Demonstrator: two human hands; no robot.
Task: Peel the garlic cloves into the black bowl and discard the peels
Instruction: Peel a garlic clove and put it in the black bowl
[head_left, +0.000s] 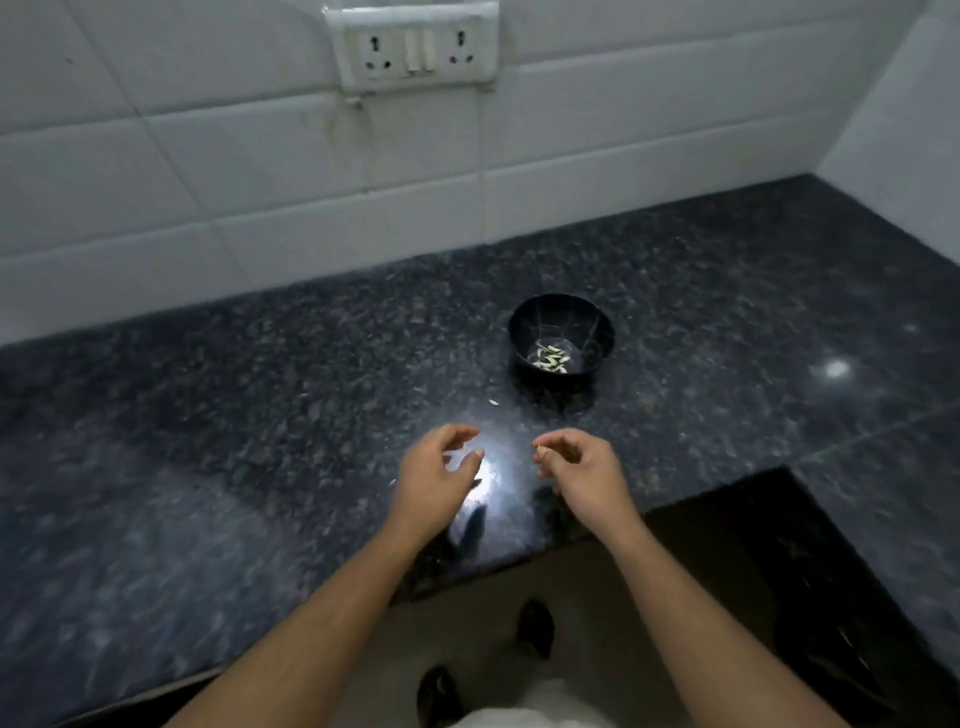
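R hand (576, 467) pinches a small pale garlic clove (542, 452) at fingertips; L hand (439, 467) loosely curled, holding nothing. Both over speckled, glossy granite surface (208, 415). Round black bowl (524, 327) w/ pale cloves just beyond; papery peel scrap (494, 402) nr it.

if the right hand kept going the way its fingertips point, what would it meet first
The right hand, pinching a garlic clove, points left toward the left hand; it would likely meet that hand's fingers first, though depth is unclear.

bowl (561, 332) on counter (260, 415) behind both hands, cloves (548, 358) inside, socket (415, 49) above
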